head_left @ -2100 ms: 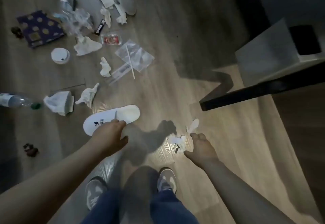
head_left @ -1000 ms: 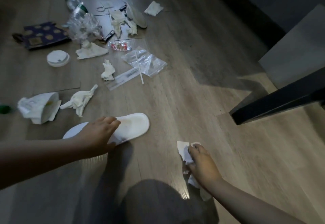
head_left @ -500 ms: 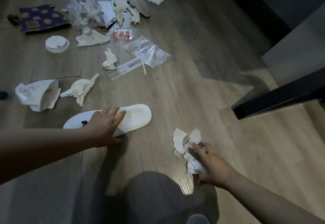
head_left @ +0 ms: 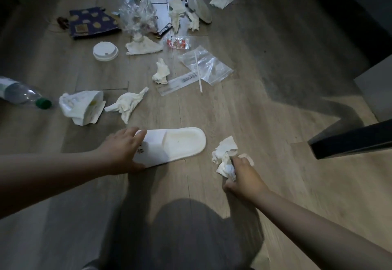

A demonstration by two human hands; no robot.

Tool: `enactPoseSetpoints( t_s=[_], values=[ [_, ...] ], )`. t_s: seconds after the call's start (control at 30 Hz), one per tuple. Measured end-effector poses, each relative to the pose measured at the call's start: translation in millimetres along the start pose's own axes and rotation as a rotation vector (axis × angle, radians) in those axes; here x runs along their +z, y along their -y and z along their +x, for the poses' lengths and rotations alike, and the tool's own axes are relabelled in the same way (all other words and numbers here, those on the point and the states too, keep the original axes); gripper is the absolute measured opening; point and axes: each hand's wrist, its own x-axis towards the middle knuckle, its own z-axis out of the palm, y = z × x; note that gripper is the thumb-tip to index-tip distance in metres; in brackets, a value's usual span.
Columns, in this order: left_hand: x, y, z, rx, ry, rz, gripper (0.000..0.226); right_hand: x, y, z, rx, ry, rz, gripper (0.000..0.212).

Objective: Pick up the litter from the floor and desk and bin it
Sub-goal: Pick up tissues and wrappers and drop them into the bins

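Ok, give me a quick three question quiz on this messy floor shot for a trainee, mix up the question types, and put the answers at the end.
1. True or false: the left hand rests on the white slipper.
2. What is the right hand closed on?
A. the clear zip bag
B. crumpled tissue
C. the white cup lid
3. Fill in: the plastic bottle lying at the left edge of the view has a ____ cap.

Key
1. True; the fingers lie over the slipper's strap end.
2. B; the zip bag and lid lie untouched farther off on the floor.
3. Green.
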Motion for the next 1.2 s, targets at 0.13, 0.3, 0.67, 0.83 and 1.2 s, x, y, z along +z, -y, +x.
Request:
enactPoseSetpoints(
  t_s=[0.13,0.3,0.67,0.83,1.2],
  values=[
    [5.4,11.2,-6.4,-0.02,-0.002,-0.015,0.103,3.5,10.1,5.5,-0.1,-0.101,-0.067,0.062],
    [9.5,15.6,-4.8,-0.017,0.0,-0.027,0.104,-2.0,-0.1,10.8,-0.082,-0.112,-0.214,0.13],
    [9.2,-1.3,18.1,0.009,0.055,-0.001,0.113,-5.1,2.0,40.4,-0.272,0.039,-0.214,0.091],
    [13.8,8.0,14.3,-0.053,0.081,-0.059,0.111,0.3,6.7,41.2,-0.258,-0.02,-0.161,0.079],
    [47.3,65.7,-34.8,-0.174,0.066,-0.202,0.135,7.1,75.0,79.3,-0.332,0.043,-0.056,0.024]
  ],
)
